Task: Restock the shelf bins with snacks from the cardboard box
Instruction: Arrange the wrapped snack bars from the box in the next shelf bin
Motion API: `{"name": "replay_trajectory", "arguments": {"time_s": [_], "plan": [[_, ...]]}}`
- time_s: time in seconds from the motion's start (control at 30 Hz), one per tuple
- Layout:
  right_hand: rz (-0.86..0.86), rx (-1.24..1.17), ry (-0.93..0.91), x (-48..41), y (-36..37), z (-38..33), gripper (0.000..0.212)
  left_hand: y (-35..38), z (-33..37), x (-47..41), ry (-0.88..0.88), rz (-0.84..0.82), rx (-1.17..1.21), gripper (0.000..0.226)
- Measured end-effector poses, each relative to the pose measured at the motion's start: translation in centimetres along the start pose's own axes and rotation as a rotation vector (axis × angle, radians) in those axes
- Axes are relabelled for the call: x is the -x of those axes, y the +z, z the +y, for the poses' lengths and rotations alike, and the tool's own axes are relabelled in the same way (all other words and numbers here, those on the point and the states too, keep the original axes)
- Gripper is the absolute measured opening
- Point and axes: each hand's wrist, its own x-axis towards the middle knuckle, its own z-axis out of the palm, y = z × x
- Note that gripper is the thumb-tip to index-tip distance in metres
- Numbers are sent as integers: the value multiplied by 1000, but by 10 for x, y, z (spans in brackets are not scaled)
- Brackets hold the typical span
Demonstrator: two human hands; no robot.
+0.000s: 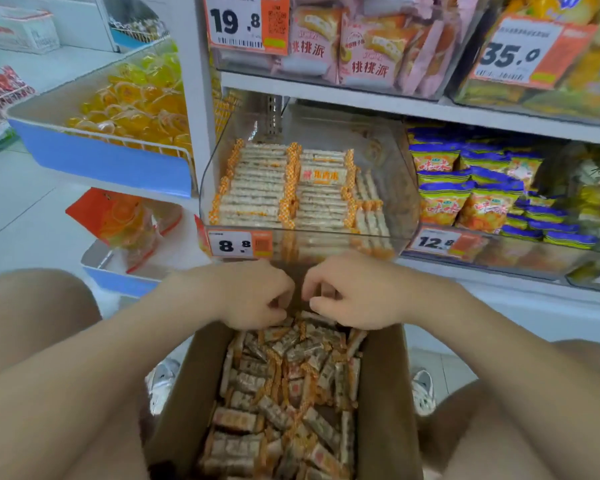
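Seen from the head camera, the restocking looks partly done. The clear shelf bin (309,234), marked by the 8.8 price tag (235,244), already holds two tidy rows of stacked bars (257,188) and a shorter, looser row at its right side. There is open space above the stacks and toward the back, so it could probably take a good deal more. The cardboard box (385,393) stands on the floor between the person's knees, directly below that bin. It is crowded with snacks (284,393) lying every which way, which suggests most of the load has yet to go up. The snacks are small, flat, oblong bars in pale wrappers with orange checked ends and a red label in the middle, the same kind as in the bin. Both hands are at the far end of the box, close together but apart. The left hand (257,296) and right hand (355,292) are knuckles up, with fingers (278,289) curled down into the pile. Whether either hand has actually clasped any bars is hidden under the palms, and I cannot tell. The neighbouring bin of blue and yellow packets (465,192) looks well filled.
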Motion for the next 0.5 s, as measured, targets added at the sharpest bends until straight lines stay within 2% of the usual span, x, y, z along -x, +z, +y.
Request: {"name": "replay_trajectory", "arguments": {"time_s": [0.1, 0.17, 0.27, 0.4, 0.5], "plan": [[-171, 55, -1, -6, 41, -1, 26, 27, 9, -5, -86, -176, -53, 24], [-288, 92, 37, -12, 66, 1, 30, 48, 10, -10, -124, -179, -42, 22], [-362, 120, 82, -21, 100, 9, 33, 84, 11, -19, -193, -237, -50, 24], [-373, 31, 186, -33, 137, 29, 28, 140, 4, -37, -257, -348, 58, 37], [-274, -82, 370, -45, 170, 57, 20, 179, -17, -57, -353, -272, 139, 46]]}}
